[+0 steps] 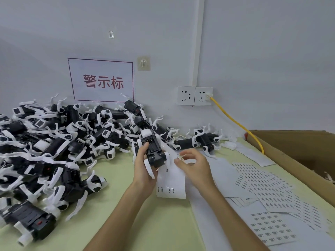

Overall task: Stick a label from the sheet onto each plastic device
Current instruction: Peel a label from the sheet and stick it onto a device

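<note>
My left hand grips a black-and-white plastic device, held up over the table with its black underside facing me. Under that device hangs a nearly used-up label sheet, apparently held with it by the same hand. My right hand is just right of the device, thumb and forefinger pinched on a small label at the sheet's top edge.
A big heap of the same devices covers the left of the green table. Full label sheets lie fanned out at the right. An open cardboard box stands far right; a yellow cable runs from the wall socket.
</note>
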The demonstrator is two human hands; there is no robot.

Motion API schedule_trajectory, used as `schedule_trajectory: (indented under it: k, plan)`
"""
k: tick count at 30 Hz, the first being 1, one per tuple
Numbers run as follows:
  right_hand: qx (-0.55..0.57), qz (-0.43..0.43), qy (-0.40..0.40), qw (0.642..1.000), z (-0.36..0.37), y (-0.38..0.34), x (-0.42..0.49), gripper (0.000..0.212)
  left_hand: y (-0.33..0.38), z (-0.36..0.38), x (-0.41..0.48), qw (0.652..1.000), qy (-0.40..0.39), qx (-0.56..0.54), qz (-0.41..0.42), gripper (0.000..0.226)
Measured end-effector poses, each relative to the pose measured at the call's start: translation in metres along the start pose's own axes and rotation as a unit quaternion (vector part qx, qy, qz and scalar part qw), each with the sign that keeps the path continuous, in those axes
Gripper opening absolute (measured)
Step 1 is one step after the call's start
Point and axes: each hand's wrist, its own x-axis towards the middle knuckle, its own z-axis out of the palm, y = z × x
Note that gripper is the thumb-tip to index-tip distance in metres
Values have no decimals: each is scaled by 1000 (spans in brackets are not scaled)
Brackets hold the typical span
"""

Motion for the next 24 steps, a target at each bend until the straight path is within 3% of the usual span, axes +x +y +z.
schedule_trajectory:
  k: [6, 9, 16, 24]
  plan:
    - [9, -15, 46, 999, -5, 1, 1, 19, 2, -3, -6, 994, -100, 33, -42, 33]
    - [-6, -16, 53, 998, -6, 1, 3, 16, 2, -4, -5, 990, -117, 35, -73, 45]
    - [0, -8, 24, 1000, -4, -1, 2, 20, 7, -4, -4, 987, -127, -72, -70, 39]
    - [7, -17, 58, 998, -6, -2, 2, 24, 10, -6, -4, 986, -102, -87, -103, 39]
